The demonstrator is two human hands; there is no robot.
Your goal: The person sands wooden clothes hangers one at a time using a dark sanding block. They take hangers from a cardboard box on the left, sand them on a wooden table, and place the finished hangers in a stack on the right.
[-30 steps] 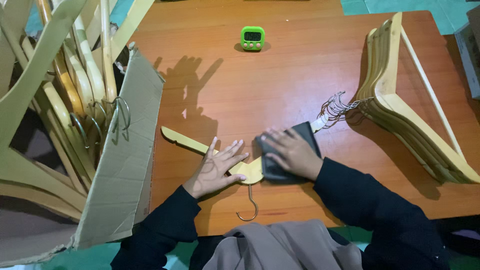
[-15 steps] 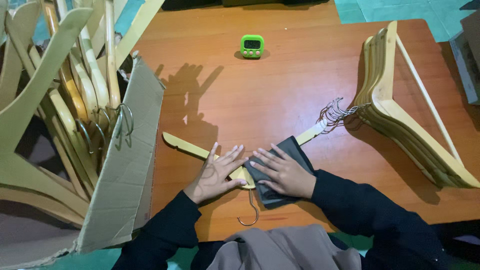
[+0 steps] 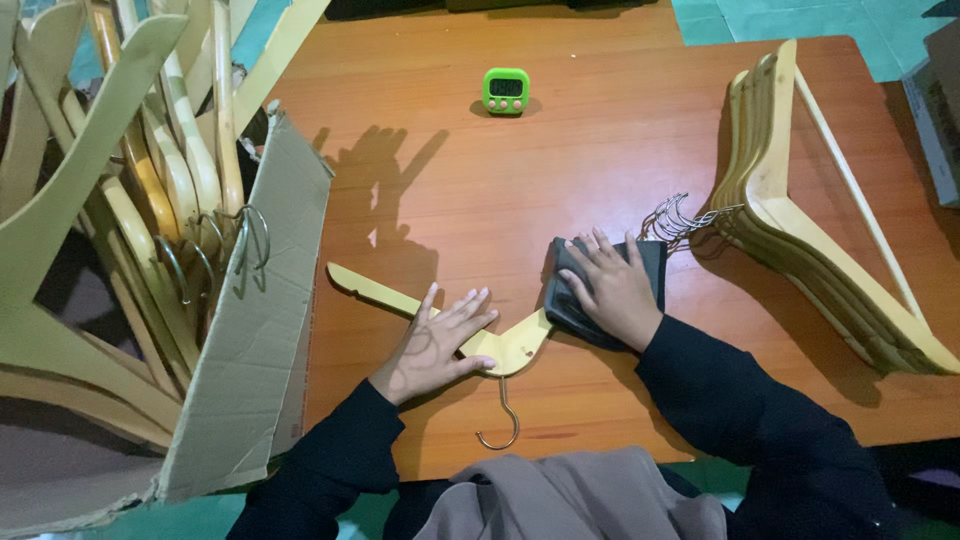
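A person in dark sleeves works over a wooden hanger (image 3: 500,343) that lies flat on a reddish-brown surface (image 3: 560,170), its metal hook (image 3: 503,420) pointing back toward the body. The left hand (image 3: 432,342) rests palm down with fingers spread across the hanger's left arm, a flat, open grip that appears meant to pin the piece so it cannot slide. The right hand (image 3: 615,290) presses a folded dark cloth (image 3: 600,290) down over the hanger's right arm, fingers splayed on top of the fabric rather than closed around it; the wood beneath is hidden by the cloth.

To the right, well apart from the hands, a neat stack of similar hangers (image 3: 800,220) lies with hooks bunched toward the centre. On the left, an open cardboard box (image 3: 250,330) holds a loose jumble of more hangers (image 3: 130,200) standing on end. A small green digital timer (image 3: 506,90) sits at the far side of the surface, facing the person.
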